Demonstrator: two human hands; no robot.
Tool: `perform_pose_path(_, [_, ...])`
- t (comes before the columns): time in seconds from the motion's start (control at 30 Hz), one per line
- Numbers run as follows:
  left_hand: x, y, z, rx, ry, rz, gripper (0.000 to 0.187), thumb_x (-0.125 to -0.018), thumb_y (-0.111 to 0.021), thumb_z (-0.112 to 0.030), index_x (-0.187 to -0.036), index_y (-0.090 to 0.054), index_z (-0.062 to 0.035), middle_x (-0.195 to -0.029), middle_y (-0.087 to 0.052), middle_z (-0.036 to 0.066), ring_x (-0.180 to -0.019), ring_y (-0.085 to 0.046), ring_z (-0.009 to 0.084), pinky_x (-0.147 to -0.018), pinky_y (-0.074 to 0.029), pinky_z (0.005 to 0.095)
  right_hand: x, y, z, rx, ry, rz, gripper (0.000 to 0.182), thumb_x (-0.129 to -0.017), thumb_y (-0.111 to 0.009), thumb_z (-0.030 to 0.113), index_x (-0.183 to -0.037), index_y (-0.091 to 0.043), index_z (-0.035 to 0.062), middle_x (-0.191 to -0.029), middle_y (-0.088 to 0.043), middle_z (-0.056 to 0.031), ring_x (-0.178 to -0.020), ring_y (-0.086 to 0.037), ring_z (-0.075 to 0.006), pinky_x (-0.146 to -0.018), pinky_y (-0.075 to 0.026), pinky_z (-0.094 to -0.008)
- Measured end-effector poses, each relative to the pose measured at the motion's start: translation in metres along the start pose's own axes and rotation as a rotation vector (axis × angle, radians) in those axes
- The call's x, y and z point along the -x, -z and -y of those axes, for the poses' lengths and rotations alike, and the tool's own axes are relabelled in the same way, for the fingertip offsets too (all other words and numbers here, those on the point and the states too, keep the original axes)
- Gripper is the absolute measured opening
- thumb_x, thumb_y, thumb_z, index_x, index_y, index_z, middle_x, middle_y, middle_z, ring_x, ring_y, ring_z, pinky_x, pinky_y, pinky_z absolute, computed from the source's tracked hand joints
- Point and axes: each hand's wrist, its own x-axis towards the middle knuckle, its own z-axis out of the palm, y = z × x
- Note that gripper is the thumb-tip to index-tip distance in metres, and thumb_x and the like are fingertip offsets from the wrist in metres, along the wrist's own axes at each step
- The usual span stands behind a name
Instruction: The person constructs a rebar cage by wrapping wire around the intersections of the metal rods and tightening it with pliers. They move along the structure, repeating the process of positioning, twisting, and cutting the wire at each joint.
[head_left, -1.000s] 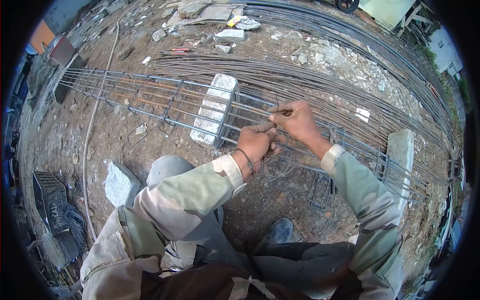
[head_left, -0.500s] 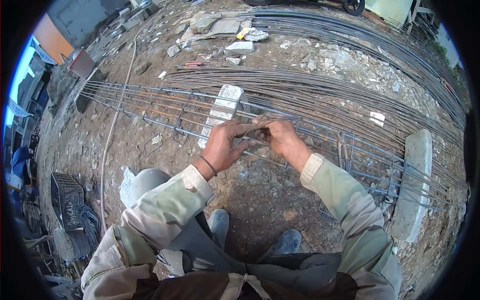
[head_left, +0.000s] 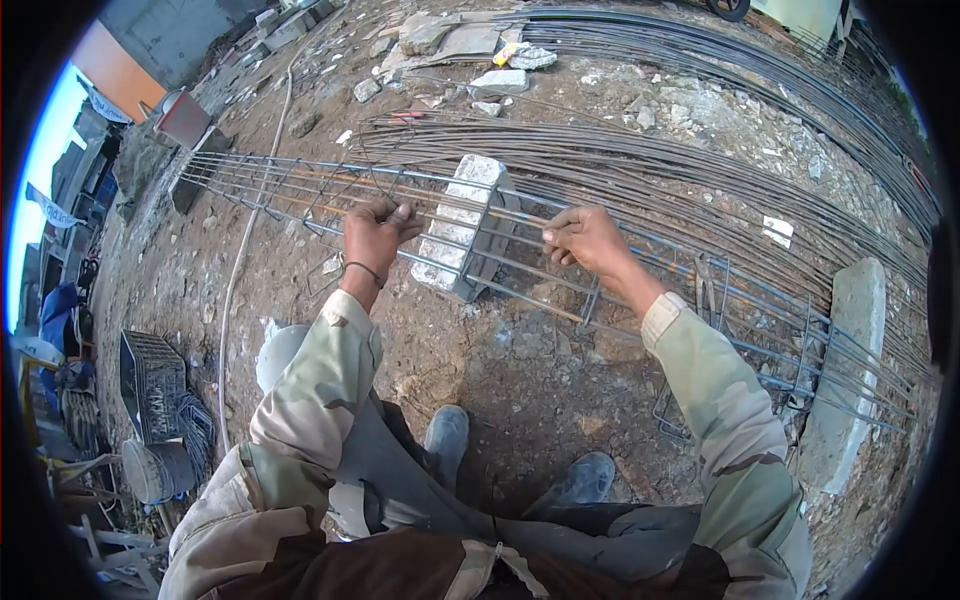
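A long cage of steel reinforcing bars lies across in front of me, with square stirrups around the bars. My left hand is over its left part, thumb and fingers pinched together at the bars. Farther right, my right hand is also pinched, fingertips at the upper bars. I cannot tell what is between the fingers of either hand. A notched pale concrete block stands under the cage between my hands. A pair of pincers rests in the cage to the right of my right hand.
A concrete slab supports the cage's right end; a red bucket stands near its left end. Loose rebar lies in long bundles behind. A hose crosses the dirt at left, near a black crate. My boots are below.
My hands were close together over the middle of the cage. Now they are wide apart, the left moved left and the right slightly right, leaving the block between them in plain view.
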Motion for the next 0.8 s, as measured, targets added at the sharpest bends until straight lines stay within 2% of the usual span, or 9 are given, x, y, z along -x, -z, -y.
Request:
perform_pose_path(0.13, [0.004, 0.0, 0.002, 0.153, 0.207, 0.22, 0.013, -0.104, -0.06, -0.008, -0.098, -0.064, 0.0033, -0.098, -0.073, 0.016, -0.086, -0.075, 0.0214, -0.08, -0.065, 0.0303, -0.011, -0.007, 0.001, 0.136, 0.024, 0.003, 0.015, -0.096, -0.072, 0.008, -0.101, -0.072, -0.0062, -0.083, -0.073, -0.0104, -0.069, -0.067, -0.013, -0.06, -0.055, -0.0266])
perform_pose_path(0.2, [0.006, -0.009, -0.001, 0.212, 0.216, 0.273, 0.011, -0.103, -0.06, -0.006, -0.099, -0.065, 0.0025, -0.097, -0.072, 0.015, -0.089, -0.074, 0.0216, -0.079, -0.065, 0.0298, -0.02, -0.033, -0.005, -0.291, -0.008, 0.123, 0.016, -0.096, -0.072, 0.008, -0.104, -0.071, -0.0061, -0.085, -0.073, -0.0095, -0.07, -0.068, -0.0137, -0.061, -0.055, -0.0262])
perform_pose_path(0.27, [0.008, -0.017, -0.003, 0.452, 0.165, 0.503, 0.012, -0.104, -0.06, -0.01, -0.101, -0.066, -0.0003, -0.098, -0.072, 0.011, -0.089, -0.073, 0.018, -0.079, -0.064, 0.0277, -0.021, -0.051, -0.001, -0.402, -0.056, 0.152, 0.017, -0.097, -0.07, 0.009, -0.106, -0.071, -0.0053, -0.091, -0.073, -0.0096, -0.076, -0.069, -0.0152, -0.068, -0.057, -0.0278])
perform_pose_path(0.33, [0.007, -0.023, -0.006, 0.445, 0.154, 0.505, 0.012, -0.104, -0.059, -0.011, -0.102, -0.066, -0.002, -0.098, -0.071, 0.009, -0.089, -0.072, 0.0158, -0.079, -0.063, 0.026, -0.016, -0.061, 0.01, -0.768, 0.055, 0.262, 0.02, -0.101, -0.066, 0.014, -0.111, -0.07, -0.0023, -0.101, -0.073, -0.0114, -0.09, -0.069, -0.0183, -0.081, -0.057, -0.0327])
perform_pose_path(0.4, [0.006, -0.03, -0.007, 0.427, 0.157, 0.497, 0.011, -0.105, -0.058, -0.014, -0.104, -0.066, -0.0054, -0.098, -0.07, 0.005, -0.088, -0.07, 0.0113, -0.078, -0.062, 0.0226, -0.014, -0.062, 0.021, -0.769, 0.123, 0.27, 0.02, -0.101, -0.067, 0.015, -0.112, -0.07, -0.0012, -0.102, -0.073, -0.0108, -0.092, -0.069, -0.0183, -0.083, -0.056, -0.0334])
perform_pose_path(0.57, [0.004, -0.04, -0.006, 0.535, 0.17, 0.508, 0.012, -0.105, -0.059, -0.015, -0.105, -0.066, -0.0049, -0.097, -0.07, 0.004, -0.085, -0.07, 0.0112, -0.079, -0.062, 0.0229, -0.014, -0.065, 0.024, -0.786, 0.23, 0.235, 0.019, -0.101, -0.066, 0.018, -0.112, -0.07, 0.0021, -0.102, -0.072, -0.009, -0.092, -0.068, -0.0179, -0.085, -0.055, -0.0335])
perform_pose_path(0.67, [0.003, -0.043, -0.01, 0.489, 0.246, 0.422, 0.012, -0.104, -0.06, -0.013, -0.102, -0.067, -0.0035, -0.092, -0.07, 0.004, -0.08, -0.069, 0.0108, -0.074, -0.06, 0.0222, -0.019, -0.065, 0.019, -0.793, 0.256, 0.203, 0.015, -0.098, -0.071, 0.015, -0.103, -0.072, 0.0007, -0.094, -0.072, -0.0062, -0.086, -0.068, -0.0158, -0.079, -0.056, -0.0319])
perform_pose_path(0.73, [0.001, -0.042, -0.014, 0.325, 0.087, 0.456, 0.013, -0.102, -0.063, -0.011, -0.096, -0.069, -0.0019, -0.085, -0.07, 0.004, -0.075, -0.066, 0.0105, -0.067, -0.056, 0.0227, -0.024, -0.063, 0.015, -0.306, 0.476, 0.254, 0.016, -0.093, -0.077, 0.015, -0.093, -0.075, -0.0005, -0.089, -0.073, -0.0053, -0.082, -0.065, -0.0119, -0.077, -0.053, -0.0296])
perform_pose_path(0.8, [0.005, -0.046, -0.015, 0.225, 0.058, 0.398, 0.012, -0.1, -0.065, -0.008, -0.093, -0.07, -0.0003, -0.08, -0.07, 0.004, -0.07, -0.064, 0.0105, -0.062, -0.052, 0.0239, -0.021, -0.059, 0.016, -0.282, 0.405, 0.264, 0.016, -0.089, -0.08, 0.014, -0.088, -0.076, -0.0017, -0.086, -0.073, -0.0049, -0.08, -0.063, -0.0097, -0.075, -0.052, -0.0286])
